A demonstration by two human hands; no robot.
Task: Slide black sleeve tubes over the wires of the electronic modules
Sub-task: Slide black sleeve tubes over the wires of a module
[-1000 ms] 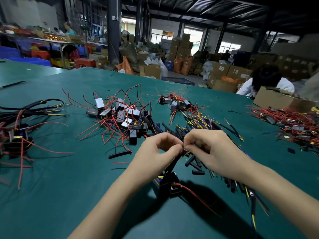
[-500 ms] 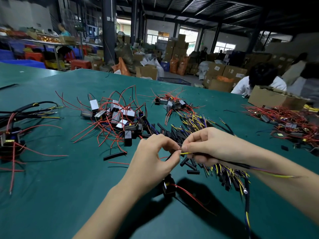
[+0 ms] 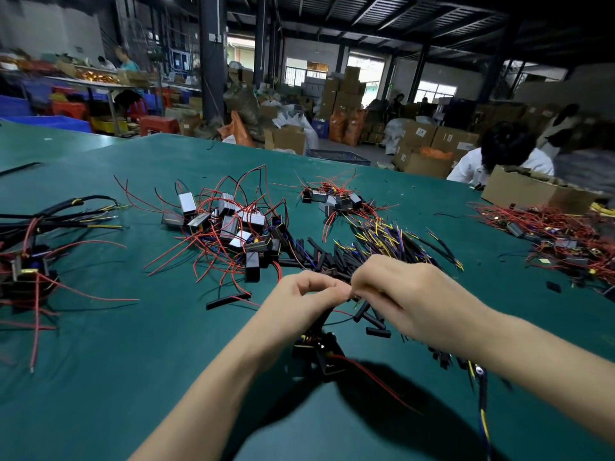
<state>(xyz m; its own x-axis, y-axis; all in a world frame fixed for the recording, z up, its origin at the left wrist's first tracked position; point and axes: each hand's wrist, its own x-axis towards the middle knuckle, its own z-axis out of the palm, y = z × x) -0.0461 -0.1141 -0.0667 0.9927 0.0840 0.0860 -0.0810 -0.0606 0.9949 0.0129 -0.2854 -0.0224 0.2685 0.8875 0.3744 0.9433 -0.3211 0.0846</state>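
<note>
My left hand (image 3: pixel 307 299) pinches a black sleeve tube (image 3: pixel 321 322) that runs down to a black module (image 3: pixel 324 356) hanging just above the green table (image 3: pixel 133 344). A red wire (image 3: pixel 376 380) trails from the module to the right. My right hand (image 3: pixel 404 294) meets the left hand fingertip to fingertip and pinches thin wires at the tube's top end; the wires themselves are mostly hidden by the fingers. Loose black sleeve tubes (image 3: pixel 372 319) lie under my right hand.
A heap of grey modules with red wires (image 3: pixel 229 227) lies ahead left, a smaller heap (image 3: pixel 336 199) further back. Yellow and purple wire bundles (image 3: pixel 389 237) lie ahead. More harnesses (image 3: pixel 30 261) sit far left and at right (image 3: pixel 549 234). A cardboard box (image 3: pixel 529 191) stands at back right.
My right hand, which had pulled a yellow wire rightward half a second ago, has come back against my left hand. The module still hangs below my left hand.
</note>
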